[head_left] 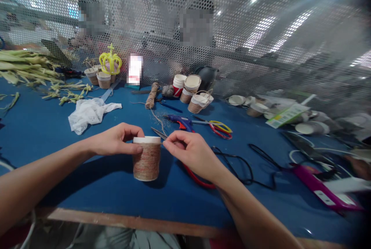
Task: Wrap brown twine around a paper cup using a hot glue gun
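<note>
My left hand (123,141) grips a paper cup (146,162) by its rim, with the thumb outside and the fingers at the far side. Brown twine is wound around the cup below a bare white rim. My right hand (188,148) is closed in a pinch just right of the rim. A strand of twine (158,119) runs from a twine roll (152,96) to its fingers. Scissors (198,179) with red handles appear under and behind my right hand, their middle hidden by it; whether the hand touches them I cannot tell.
Behind the cup lie a blue glue gun (181,121) and scissors (222,128) with yellow and red handles. Several twine-wrapped cups (197,102) stand farther back. White cloth (87,114) sits left, a magenta power strip (321,189) with cables right. A perforated metal screen (162,21) closes the back.
</note>
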`<state>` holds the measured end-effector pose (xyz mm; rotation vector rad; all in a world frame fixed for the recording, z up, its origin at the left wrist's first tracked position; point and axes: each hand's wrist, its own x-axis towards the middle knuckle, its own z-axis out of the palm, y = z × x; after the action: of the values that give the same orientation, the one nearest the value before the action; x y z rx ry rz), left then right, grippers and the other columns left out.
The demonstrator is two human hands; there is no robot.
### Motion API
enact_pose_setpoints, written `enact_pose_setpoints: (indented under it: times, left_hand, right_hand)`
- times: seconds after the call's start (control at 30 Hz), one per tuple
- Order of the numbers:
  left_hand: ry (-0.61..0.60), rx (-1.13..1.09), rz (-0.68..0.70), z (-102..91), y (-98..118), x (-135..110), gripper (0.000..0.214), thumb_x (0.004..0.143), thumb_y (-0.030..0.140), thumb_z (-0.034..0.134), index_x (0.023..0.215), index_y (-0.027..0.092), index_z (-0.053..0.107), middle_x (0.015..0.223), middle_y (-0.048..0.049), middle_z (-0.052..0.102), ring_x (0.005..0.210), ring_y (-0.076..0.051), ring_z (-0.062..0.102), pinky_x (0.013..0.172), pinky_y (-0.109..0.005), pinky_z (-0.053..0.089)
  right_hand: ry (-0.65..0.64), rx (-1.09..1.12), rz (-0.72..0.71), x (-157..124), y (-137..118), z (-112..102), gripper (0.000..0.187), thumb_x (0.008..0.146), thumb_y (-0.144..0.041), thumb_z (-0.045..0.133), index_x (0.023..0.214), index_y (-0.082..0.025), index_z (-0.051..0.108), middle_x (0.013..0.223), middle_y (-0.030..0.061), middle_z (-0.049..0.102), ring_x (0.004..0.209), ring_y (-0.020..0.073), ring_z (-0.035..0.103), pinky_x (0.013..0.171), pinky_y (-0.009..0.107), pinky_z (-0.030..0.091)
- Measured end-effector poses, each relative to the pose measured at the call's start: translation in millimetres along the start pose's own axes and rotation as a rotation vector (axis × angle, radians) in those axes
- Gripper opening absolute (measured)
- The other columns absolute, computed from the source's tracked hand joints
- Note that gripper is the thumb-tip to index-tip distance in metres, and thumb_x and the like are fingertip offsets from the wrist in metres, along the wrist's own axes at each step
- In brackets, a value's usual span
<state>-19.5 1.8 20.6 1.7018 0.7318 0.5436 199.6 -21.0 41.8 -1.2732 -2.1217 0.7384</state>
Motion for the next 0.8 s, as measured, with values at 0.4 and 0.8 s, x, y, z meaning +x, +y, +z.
enact_pose_setpoints:
  times: [0.4, 0.8]
  left_hand:
    - [-0.046, -0.150, 0.032, -0.3, -4.2, -2.1, 0.022, 0.072, 0.030, 0.063, 0.075, 0.011, 0.054, 0.075, -0.0016, 0.053, 0.071, -0.013, 0.049, 0.064, -0.023, 0.040]
    - [-0.098, -0.240, 0.110, -2.7, -8.5, -3.3, 0.024, 0.073, 0.033, 0.065, 0.076, 0.011, 0.056, 0.080, -0.0051, 0.057, 0.077, -0.016, 0.052, 0.070, -0.027, 0.042]
  right_hand:
    - [-0.080, 0.142, 0.046, -1.1, 2.4, -0.1, 0.019, 0.079, -0.029, 0.053, 0.065, -0.016, 0.056, 0.053, -0.0044, 0.043, 0.049, 0.0081, 0.034, 0.045, 0.021, 0.028]
    - [-0.157, 0.331, 0.039, -0.4, 8.5, 1.5, 0.022, 0.081, -0.034, 0.053, 0.096, -0.018, 0.053, 0.057, -0.0071, 0.037, 0.052, 0.0089, 0.035, 0.048, 0.022, 0.030]
